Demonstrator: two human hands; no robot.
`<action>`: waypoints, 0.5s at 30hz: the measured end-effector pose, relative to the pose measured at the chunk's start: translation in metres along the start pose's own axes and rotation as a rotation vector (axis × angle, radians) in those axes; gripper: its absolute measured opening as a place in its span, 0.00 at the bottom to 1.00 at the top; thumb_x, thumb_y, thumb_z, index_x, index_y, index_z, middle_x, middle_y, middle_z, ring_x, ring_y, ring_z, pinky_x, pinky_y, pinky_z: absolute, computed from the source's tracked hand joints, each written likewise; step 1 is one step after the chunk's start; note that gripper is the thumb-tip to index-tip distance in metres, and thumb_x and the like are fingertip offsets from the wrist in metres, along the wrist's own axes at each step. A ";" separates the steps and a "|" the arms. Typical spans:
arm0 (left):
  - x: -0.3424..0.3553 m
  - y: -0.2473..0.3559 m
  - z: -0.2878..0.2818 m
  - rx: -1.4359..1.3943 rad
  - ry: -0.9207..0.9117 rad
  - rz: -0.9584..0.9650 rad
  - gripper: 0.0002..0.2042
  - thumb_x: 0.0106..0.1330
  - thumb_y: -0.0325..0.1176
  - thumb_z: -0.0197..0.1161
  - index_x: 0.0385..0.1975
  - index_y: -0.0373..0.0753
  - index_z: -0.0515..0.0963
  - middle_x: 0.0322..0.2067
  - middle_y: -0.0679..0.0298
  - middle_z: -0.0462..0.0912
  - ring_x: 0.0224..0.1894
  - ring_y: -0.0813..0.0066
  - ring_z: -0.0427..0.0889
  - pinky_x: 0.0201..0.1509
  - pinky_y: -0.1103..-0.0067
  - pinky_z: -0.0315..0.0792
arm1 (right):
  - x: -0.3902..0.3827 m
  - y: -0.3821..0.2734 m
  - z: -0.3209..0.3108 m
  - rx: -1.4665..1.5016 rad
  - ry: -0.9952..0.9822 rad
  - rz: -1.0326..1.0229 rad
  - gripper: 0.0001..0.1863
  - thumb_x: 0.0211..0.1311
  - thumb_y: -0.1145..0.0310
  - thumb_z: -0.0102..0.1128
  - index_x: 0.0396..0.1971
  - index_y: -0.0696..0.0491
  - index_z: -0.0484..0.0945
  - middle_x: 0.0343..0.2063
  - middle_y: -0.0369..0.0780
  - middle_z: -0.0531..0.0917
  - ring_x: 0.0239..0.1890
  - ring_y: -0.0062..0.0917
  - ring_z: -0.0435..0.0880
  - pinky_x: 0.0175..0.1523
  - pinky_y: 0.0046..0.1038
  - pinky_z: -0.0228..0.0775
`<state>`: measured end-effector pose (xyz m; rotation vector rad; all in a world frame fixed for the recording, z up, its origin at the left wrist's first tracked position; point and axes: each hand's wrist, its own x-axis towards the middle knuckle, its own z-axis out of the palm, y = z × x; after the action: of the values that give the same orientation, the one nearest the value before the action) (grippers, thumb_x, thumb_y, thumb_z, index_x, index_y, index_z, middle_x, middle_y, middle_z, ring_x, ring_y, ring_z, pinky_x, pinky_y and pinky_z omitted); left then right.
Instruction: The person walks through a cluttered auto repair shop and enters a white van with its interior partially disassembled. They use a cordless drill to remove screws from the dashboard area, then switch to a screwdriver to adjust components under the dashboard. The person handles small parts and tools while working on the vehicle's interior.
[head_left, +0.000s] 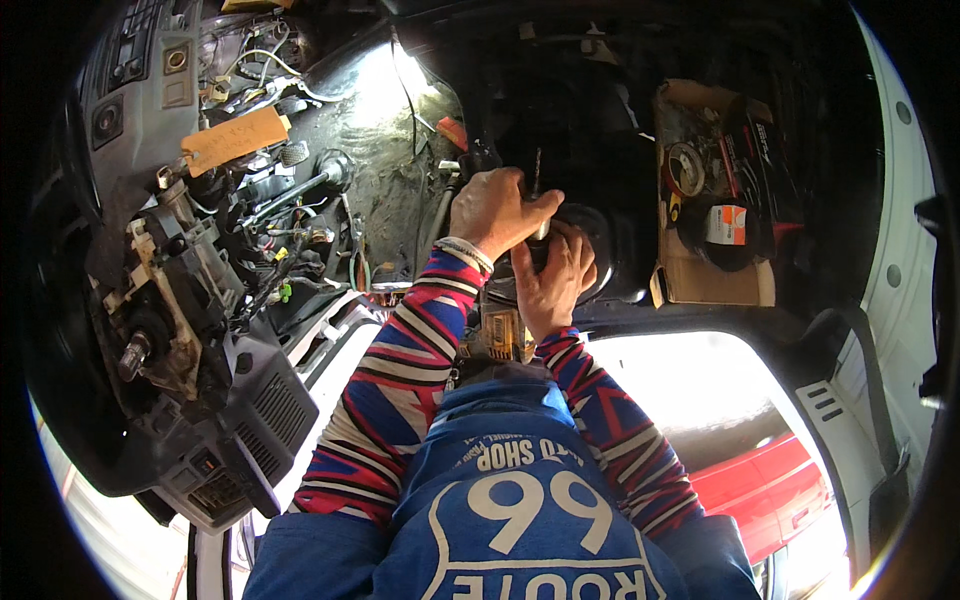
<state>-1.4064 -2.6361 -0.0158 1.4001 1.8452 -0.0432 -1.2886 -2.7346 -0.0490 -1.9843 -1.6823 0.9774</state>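
Observation:
I am holding a cordless drill, its yellow-and-black base (505, 338) just above my chest. My left hand (492, 210) is wrapped around its front end, where a thin drill bit (537, 172) points up and away from me. Just below it, my right hand (555, 278) grips the dark drill body, fingers curled around it. Both arms wear red, white and blue striped sleeves. The hands hide most of the tool. Behind them lies the dark bare floor (560, 110) of a stripped vehicle cabin.
To the left is a stripped dashboard (190, 300) with loose wires, a steering column and a tan paper tag (233, 138). An open cardboard box (715, 195) of tape rolls and dark containers sits at right. A red vehicle (770, 480) shows through the door opening.

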 end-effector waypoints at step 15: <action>0.041 -0.033 0.002 0.032 -0.200 0.365 0.22 0.69 0.55 0.62 0.31 0.39 0.85 0.18 0.56 0.81 0.25 0.55 0.85 0.32 0.67 0.78 | 0.023 -0.004 0.009 0.080 0.058 0.002 0.31 0.62 0.46 0.61 0.53 0.57 0.80 0.51 0.48 0.80 0.61 0.44 0.71 0.66 0.49 0.53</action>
<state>-1.4351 -2.6173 -0.0563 1.6710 1.4122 -0.0257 -1.2967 -2.7133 -0.0587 -1.9439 -1.5859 0.9630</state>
